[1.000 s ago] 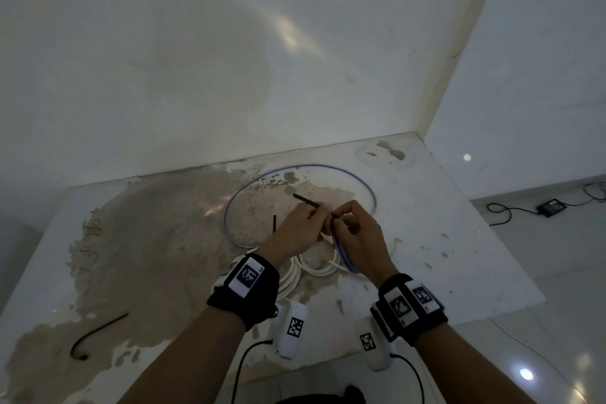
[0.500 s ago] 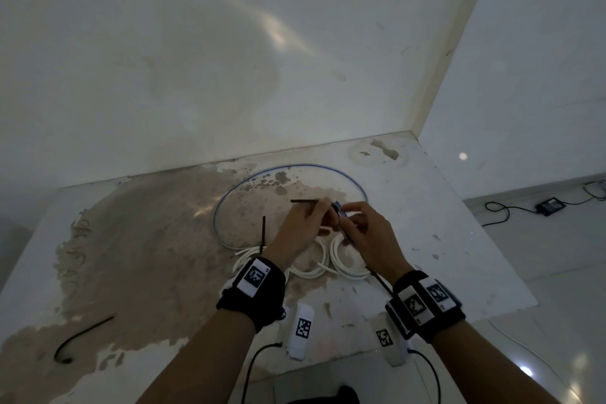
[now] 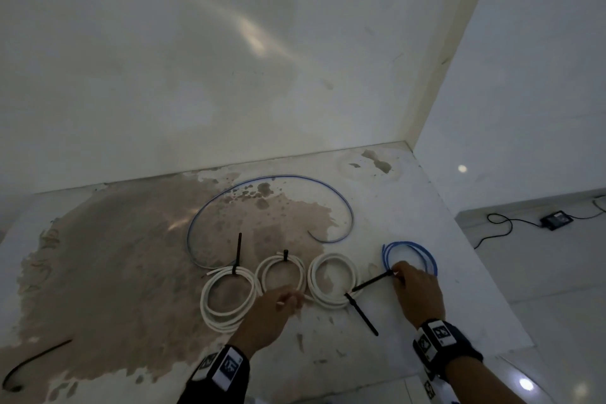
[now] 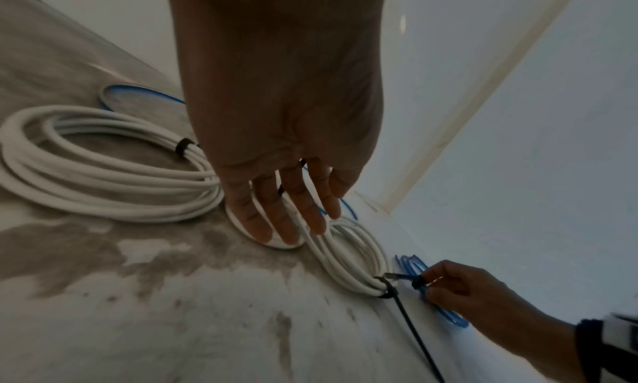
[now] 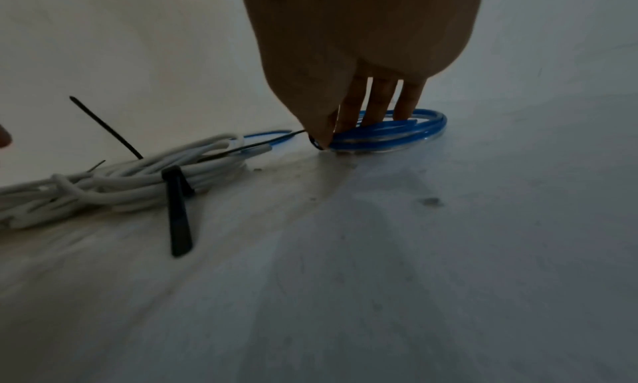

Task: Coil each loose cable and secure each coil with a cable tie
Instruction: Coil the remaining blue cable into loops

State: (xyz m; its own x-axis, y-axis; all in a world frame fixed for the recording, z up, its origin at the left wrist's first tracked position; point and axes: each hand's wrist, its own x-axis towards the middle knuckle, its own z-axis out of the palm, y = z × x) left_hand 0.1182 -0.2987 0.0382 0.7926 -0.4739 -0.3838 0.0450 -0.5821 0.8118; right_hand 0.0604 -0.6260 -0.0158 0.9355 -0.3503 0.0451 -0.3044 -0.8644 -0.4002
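Three white coils lie in a row on the stained table, each bound with a black tie: left coil, middle coil, right coil. To their right lies a small blue coil with a black tie sticking out leftward. My right hand pinches this coil at the tie and holds it on the table. With fingers straight and holding nothing, my left hand hovers at the middle coil. A loose blue cable curves in a wide arc behind.
One spare black tie lies near the table's front left. The wall stands close behind the table, and the table's right edge runs just beyond the blue coil. A black device with its cord sits on the floor at right.
Both hands were together above the table's middle, working the tie on the blue coil. The right hand has carried the coil rightward onto the table; the left hand has let go and dropped toward the white coils.
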